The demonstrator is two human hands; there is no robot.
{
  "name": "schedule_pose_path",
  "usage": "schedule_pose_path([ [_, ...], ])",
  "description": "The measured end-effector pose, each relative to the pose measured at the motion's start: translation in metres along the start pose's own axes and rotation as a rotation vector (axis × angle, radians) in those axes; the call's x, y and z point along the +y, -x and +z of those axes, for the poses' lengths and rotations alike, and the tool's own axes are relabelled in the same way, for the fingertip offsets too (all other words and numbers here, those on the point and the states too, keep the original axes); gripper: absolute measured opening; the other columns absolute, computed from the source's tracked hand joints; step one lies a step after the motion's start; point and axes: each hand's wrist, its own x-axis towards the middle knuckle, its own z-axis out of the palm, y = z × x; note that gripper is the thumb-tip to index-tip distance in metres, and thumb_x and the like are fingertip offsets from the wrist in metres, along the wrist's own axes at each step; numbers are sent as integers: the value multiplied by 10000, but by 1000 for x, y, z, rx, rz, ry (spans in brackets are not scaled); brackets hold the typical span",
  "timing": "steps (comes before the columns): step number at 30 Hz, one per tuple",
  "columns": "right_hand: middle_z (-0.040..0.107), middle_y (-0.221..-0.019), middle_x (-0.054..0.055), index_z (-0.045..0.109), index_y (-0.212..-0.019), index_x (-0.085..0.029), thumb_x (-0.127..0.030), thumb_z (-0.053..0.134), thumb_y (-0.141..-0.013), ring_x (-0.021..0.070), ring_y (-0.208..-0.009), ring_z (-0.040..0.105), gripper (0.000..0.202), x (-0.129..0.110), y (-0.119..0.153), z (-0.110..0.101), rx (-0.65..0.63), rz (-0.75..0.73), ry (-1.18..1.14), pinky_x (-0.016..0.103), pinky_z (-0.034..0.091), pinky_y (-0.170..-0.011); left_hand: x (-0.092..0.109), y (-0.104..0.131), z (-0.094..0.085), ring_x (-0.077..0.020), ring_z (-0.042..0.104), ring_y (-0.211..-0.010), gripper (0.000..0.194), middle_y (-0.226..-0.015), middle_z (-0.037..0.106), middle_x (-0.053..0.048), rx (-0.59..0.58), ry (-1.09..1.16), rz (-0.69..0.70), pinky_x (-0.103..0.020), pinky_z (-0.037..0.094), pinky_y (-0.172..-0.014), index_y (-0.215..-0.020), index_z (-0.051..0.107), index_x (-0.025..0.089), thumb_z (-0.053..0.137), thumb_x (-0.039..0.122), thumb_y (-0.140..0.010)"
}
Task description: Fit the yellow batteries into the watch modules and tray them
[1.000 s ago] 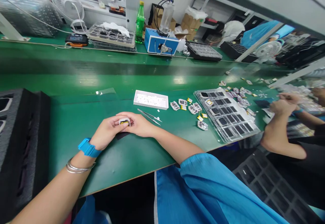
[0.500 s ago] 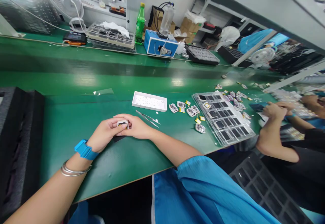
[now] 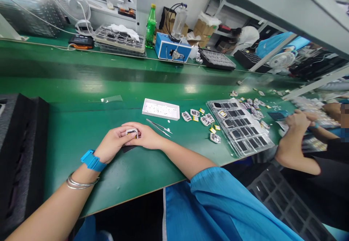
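Note:
Between both hands I hold a small smartwatch case (image 3: 132, 131), pale-rimmed, its open inside showing dark and yellow parts. My left hand (image 3: 114, 140) grips it from the left with the thumb laid over it. My right hand (image 3: 145, 136) wraps it from the right, fingers curled round the far side. Partly beneath the hands, a dark flat piece (image 3: 128, 149) lies on the green bench. Metal tweezers (image 3: 158, 127) rest just right of my right hand, beyond the wrist. A shallow white box (image 3: 160, 109) with tiny dark bits stands behind them.
Several open watch cases (image 3: 215, 138) and yellow-edged batteries (image 3: 217, 127) lie to the right, beside a clear tray (image 3: 231, 144) of dark square screens. Black foam (image 3: 32, 142) borders the left side. A co-worker's hands (image 3: 298, 119) work at the far right. A blue device (image 3: 172, 48) stands on the shelf.
My hands and the watch case stay almost in the same place. The co-worker's hands at the right have shifted slightly.

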Motion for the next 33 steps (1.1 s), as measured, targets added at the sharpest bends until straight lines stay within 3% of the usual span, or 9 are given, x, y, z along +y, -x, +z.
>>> schedule_pose_path([
  [8,674,-1227,64,582,-1358,-205,-287,869,-704,160,-1021,652,718,-3,-1,-2,-34,57,-45,302,508,-954,3,2,2,-160,658,-696,465,-877,776,-98,7,30,10,-222,510,-612,-853,802,152,946,449,-526],
  [15,676,-1095,31,501,-1399,-221,-230,888,-677,131,-960,675,819,2,-3,1,-33,109,-258,291,549,-930,6,2,2,-164,689,-725,484,-869,773,-108,24,111,0,-213,562,-637,-850,784,136,962,443,-521],
  [19,675,-1054,19,412,-1449,-253,-189,881,-677,122,-879,684,906,-1,-3,2,-30,153,-365,269,599,-801,9,2,-2,-179,706,-693,493,-834,768,-92,165,211,54,-240,595,-604,-935,765,136,950,388,-553],
  [25,705,-1063,19,369,-1464,-274,-180,840,-742,99,-811,704,867,-6,-1,1,-38,215,-429,225,620,-709,18,1,-6,-152,737,-760,216,-913,773,-67,386,386,143,-221,624,-672,-963,735,155,780,185,-753],
  [29,720,-1033,15,370,-1462,-264,-162,804,-788,97,-818,710,809,-7,-1,1,-33,225,-429,206,617,-705,20,-2,-5,-127,740,-836,192,-955,768,-38,456,503,172,-216,629,-782,-971,737,179,655,83,-826],
  [33,728,-983,6,379,-1450,-246,-153,790,-801,96,-797,710,774,-8,-1,1,-38,218,-432,209,610,-698,18,-5,-4,-119,738,-856,247,-970,762,-35,482,480,157,-204,618,-814,-995,736,181,616,36,-835],
])
